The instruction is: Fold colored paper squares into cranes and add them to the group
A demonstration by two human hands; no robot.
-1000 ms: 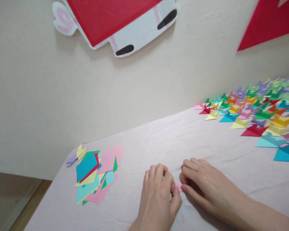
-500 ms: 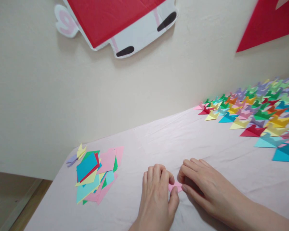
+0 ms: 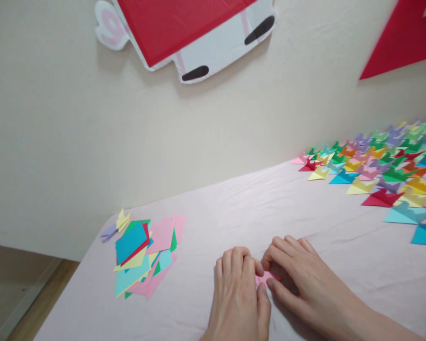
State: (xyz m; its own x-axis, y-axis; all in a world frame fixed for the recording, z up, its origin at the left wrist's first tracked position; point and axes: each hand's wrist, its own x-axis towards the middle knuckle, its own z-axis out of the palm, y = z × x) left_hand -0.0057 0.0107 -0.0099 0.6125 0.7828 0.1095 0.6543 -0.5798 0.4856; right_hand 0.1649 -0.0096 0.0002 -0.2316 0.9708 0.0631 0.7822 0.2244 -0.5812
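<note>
A small folded piece of pink origami paper (image 3: 262, 278) lies low over the cloth between my two hands, mostly covered by fingers. My left hand (image 3: 236, 289) is closed at its left edge, with the index finger bent over the paper and the thumb near its lower side. From the right, my right hand (image 3: 303, 279) has curled fingers and a thumb tip on the paper's right part. What lies under the right fingers is hidden.
Loose coloured paper squares (image 3: 131, 241) are piled on the left, beside a yellow folded piece (image 3: 122, 220) and a purple one (image 3: 109, 233). Rows of folded paper birds (image 3: 381, 198) stand at the right. A wall (image 3: 199, 137) with a red and white decoration (image 3: 195, 33) rises behind the cloth-covered surface (image 3: 213, 208).
The view has shifted slightly, so most things sit a little further right. Both hands stay at the pink paper, and the left thumb has straightened and lies closer to the hand.
</note>
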